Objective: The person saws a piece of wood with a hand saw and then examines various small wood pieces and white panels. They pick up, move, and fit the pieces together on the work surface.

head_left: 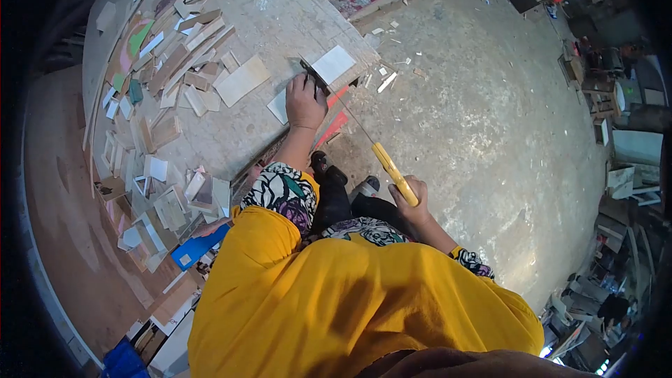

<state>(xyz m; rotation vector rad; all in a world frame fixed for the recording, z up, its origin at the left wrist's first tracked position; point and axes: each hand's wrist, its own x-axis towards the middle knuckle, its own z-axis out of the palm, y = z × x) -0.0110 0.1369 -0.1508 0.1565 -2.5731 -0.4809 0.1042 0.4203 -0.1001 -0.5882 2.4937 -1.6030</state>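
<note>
My right hand (411,201) is wrapped round the lower end of the yellow handle (386,162) of a handsaw. The thin saw blade (355,117), nearly edge-on, slants up and left to the table's corner. My left hand (306,106) lies at the table's edge with its fingers curled over a dark straight-edged piece (309,68); its underside is hidden by the hand. Against that piece lies a white board (334,64), close to the corner. Another pale board (278,106) sticks out from beside my left wrist.
Wood offcuts (185,63) are heaped across the left side of the worktable (294,10). A flat wooden panel (242,81) lies nearer my left hand. Small scraps (386,82) litter the concrete floor (476,112). My feet (329,166) stand below the table's edge.
</note>
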